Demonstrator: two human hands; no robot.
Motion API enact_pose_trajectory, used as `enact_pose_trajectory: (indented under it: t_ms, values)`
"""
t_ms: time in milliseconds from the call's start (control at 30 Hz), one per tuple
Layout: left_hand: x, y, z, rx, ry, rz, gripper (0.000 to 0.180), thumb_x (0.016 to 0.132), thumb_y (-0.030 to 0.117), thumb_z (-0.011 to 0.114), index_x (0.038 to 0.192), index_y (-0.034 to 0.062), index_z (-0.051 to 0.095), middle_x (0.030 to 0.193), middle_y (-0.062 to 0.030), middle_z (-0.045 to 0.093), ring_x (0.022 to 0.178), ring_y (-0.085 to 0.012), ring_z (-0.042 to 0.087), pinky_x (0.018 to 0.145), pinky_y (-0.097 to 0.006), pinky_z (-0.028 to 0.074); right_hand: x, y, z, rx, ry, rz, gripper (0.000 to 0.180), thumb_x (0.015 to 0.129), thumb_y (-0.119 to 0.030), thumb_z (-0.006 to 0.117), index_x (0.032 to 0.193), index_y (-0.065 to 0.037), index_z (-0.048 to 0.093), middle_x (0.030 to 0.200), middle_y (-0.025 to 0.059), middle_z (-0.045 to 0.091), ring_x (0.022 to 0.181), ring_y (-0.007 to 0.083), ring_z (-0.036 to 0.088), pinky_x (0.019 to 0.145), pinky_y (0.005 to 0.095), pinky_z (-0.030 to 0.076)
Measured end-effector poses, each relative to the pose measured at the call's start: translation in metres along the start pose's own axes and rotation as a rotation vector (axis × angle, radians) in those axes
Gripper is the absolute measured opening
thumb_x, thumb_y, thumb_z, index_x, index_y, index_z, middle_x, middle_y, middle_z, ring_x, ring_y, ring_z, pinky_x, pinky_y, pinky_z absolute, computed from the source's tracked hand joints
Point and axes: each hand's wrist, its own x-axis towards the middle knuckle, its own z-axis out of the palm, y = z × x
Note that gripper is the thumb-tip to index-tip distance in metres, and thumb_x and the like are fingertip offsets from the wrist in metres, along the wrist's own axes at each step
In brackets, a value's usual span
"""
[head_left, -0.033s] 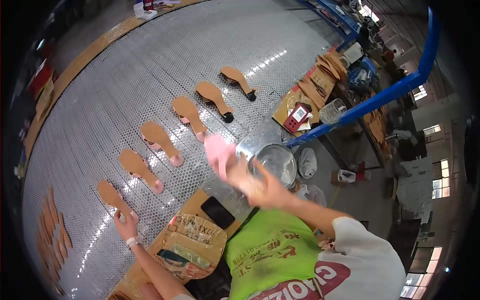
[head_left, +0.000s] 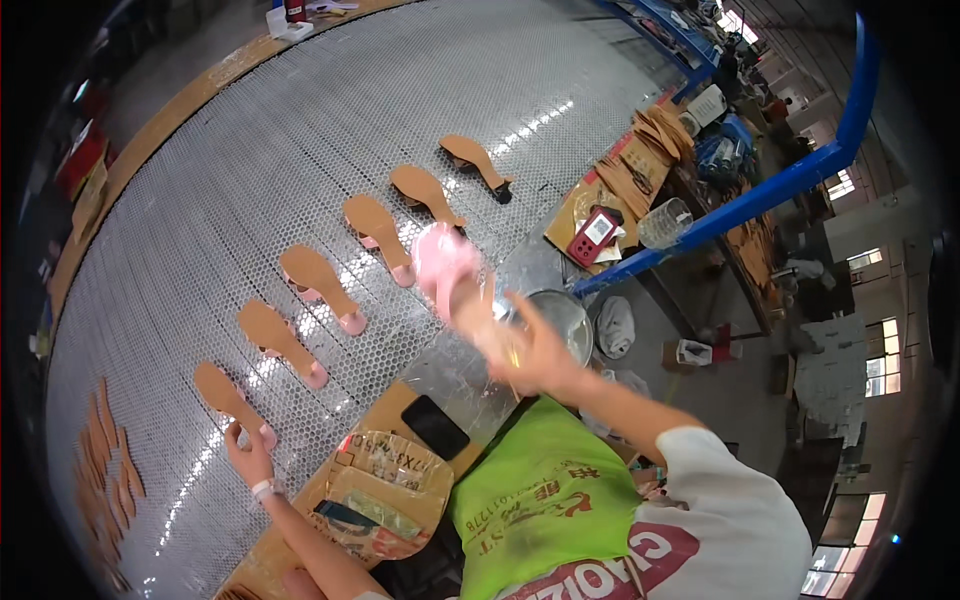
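Observation:
Several sandals with tan insoles and pink heels lie in a diagonal row on the metal mesh belt (head_left: 300,130). My left hand (head_left: 248,458) grips the heel end of the nearest sandal (head_left: 226,396) at the row's lower left. My right hand (head_left: 528,352) is raised over the belt's edge and holds a pink sandal (head_left: 447,265), which is blurred by motion. That sandal hangs just right of the row's middle, close to the fourth tan sandal (head_left: 378,232).
A round metal bowl (head_left: 570,318) sits by my right hand. A black phone (head_left: 435,427) and a cardboard box with plastic bags (head_left: 385,485) are near my chest. Loose tan insoles (head_left: 105,455) lie at the far left. A red device (head_left: 596,232), clear cup (head_left: 665,222) and blue beam (head_left: 770,185) stand right.

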Motion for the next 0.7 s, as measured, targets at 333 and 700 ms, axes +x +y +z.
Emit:
enact_pose_trajectory:
  t_ms: [333,700]
  values:
    - [-0.151,0.106,0.006,-0.229,0.120,0.066,0.023,0.090,0.010,0.056,0.109,-0.0034,0.057,0.101,-0.0149,0.062,0.089,-0.0200,0.059,0.075,-0.031,0.049,0.359,0.023,-0.209,-1.113,0.793,0.103,0.049,0.081,-0.009,0.063,0.127,-0.019,0.052,0.115,0.0060,0.062,0.116,0.0299,0.052,0.096,0.0576,0.034]
    - [-0.312,0.159,0.183,-0.235,0.123,-0.568,0.024,0.090,0.005,0.059,0.112,-0.0026,0.055,0.099,-0.0126,0.063,0.087,-0.0174,0.059,0.075,-0.030,0.049,0.557,0.214,-0.310,-1.545,0.620,-0.246,0.025,0.084,-0.007,0.050,0.108,-0.007,0.058,0.135,0.0078,0.046,0.128,0.0251,0.039,0.099,0.0538,0.031]
